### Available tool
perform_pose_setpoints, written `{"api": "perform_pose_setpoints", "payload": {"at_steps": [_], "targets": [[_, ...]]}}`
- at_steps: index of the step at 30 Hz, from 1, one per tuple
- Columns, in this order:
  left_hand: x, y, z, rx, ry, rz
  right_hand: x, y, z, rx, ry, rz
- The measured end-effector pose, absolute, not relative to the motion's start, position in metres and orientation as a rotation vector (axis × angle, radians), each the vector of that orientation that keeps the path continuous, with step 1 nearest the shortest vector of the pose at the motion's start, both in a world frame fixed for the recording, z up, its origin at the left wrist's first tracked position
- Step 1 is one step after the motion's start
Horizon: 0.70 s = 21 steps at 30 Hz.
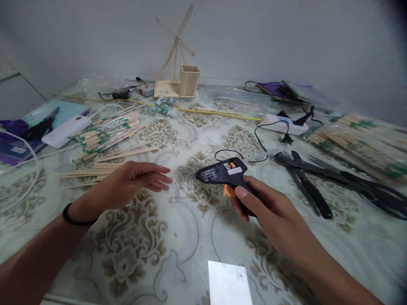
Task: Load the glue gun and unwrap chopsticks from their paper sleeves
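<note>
A black hot glue gun (233, 171) with an orange trigger is gripped by my right hand (265, 203), its nozzle pointing left. My left hand (135, 180) is held over the table with fingers stretched out and nothing in them; a black band circles that wrist. Just beyond the left hand lie loose bamboo chopsticks (95, 170). Behind them are chopsticks in green-printed wrappers (110, 131). A white card (229, 283) lies on the patterned tablecloth (187, 245), near the front.
At the back stands a stick windmill model (176, 46) beside a square wooden holder (190, 80). Pliers (307, 188) and black-handled scissors (356, 182) lie right, near a power strip (284, 123) and bagged chopsticks (362, 144). A white power bank (66, 131) sits left.
</note>
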<state>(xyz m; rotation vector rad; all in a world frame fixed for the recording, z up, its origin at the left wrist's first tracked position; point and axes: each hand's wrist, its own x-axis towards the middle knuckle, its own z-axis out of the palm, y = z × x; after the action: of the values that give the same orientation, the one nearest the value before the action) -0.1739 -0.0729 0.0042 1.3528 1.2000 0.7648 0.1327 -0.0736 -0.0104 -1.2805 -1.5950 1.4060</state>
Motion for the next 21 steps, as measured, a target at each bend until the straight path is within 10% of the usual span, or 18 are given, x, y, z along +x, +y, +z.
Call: {"api": "perform_pose_setpoints", "payload": {"at_steps": [21], "targets": [[-0.187,-0.074,0.026,1.906,1.669,0.641,0.132,-0.074,-0.011,-1.284,-1.617,1.413]]}}
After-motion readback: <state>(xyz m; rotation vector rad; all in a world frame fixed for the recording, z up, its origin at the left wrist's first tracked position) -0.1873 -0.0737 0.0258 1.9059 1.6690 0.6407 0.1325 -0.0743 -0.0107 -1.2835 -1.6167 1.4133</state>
